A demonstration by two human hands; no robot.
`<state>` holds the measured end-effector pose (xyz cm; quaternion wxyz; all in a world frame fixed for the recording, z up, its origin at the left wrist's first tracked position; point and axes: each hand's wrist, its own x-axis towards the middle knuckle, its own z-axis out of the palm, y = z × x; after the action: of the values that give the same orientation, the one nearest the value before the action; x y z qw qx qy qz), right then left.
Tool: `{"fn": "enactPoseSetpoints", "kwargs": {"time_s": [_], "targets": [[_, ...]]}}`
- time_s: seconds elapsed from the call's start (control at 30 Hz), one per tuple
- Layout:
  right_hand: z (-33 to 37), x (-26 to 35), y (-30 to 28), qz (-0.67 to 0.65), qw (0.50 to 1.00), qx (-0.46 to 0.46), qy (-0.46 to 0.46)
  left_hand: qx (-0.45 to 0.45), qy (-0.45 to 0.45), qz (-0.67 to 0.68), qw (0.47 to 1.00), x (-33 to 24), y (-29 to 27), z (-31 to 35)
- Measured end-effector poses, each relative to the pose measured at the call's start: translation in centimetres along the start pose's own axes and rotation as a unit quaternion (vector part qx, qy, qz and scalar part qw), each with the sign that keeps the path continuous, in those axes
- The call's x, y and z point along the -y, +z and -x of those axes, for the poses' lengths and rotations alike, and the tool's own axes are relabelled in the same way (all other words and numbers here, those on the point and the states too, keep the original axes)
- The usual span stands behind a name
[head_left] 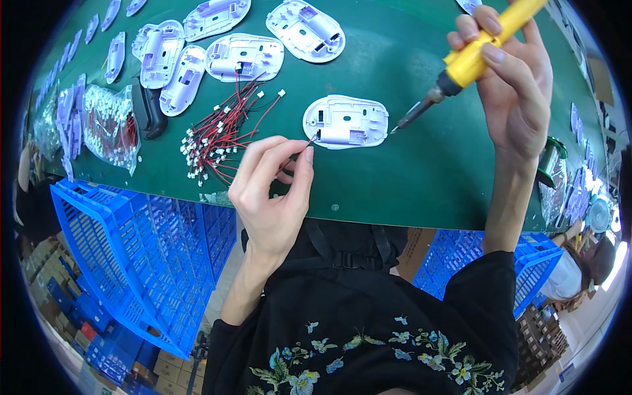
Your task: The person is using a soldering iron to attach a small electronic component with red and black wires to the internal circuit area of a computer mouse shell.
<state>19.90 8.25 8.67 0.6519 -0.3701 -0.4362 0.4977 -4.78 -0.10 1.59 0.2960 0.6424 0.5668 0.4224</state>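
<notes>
A white plastic mouse-shaped shell lies on the green table, its inner side up, with a cylindrical part along its near edge. Thumb and index finger of my left hand pinch a thin wire at the shell's lower left corner. My right hand is wrapped round a yellow soldering iron. Its tip points down and left, close to the shell's right end; whether they touch I cannot tell. Left of the shell lies a loose heap of red and black wires with white connectors.
More white shells lie along the far left. A black-handled tool rests beside a clear bag of wires. A solder spool stands at the right. Blue crates are below the table edge. Another person sits at right.
</notes>
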Motion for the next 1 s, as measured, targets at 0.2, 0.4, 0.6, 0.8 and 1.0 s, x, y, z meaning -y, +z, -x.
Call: {"fn": "enactPoseSetpoints", "kwargs": {"time_s": [0.2, 0.4, 0.6, 0.8, 1.0], "targets": [[-0.6, -2.3, -1.4, -0.073, 0.992, 0.072, 0.074, 0.05, -0.009, 0.003, 0.999, -2.1, 0.8, 0.1], [-0.2, -3.3, -1.7, -0.103, 0.986, 0.081, 0.105, 0.087, -0.046, 0.016, 0.995, -2.5, 3.2, 1.0], [-0.3, -4.4, -2.1, -0.081, 0.988, 0.073, 0.107, 0.057, -0.098, 0.051, 0.992, -2.6, 3.9, 1.3], [-0.1, -3.5, -1.0, -0.143, 0.978, 0.059, 0.141, 0.069, -0.093, 0.038, 0.993, -2.5, 3.7, 1.3], [-0.3, -5.0, -1.6, -0.054, 0.988, 0.028, 0.143, 0.062, -0.114, 0.048, 0.99, -2.5, 4.0, 1.4]]}}
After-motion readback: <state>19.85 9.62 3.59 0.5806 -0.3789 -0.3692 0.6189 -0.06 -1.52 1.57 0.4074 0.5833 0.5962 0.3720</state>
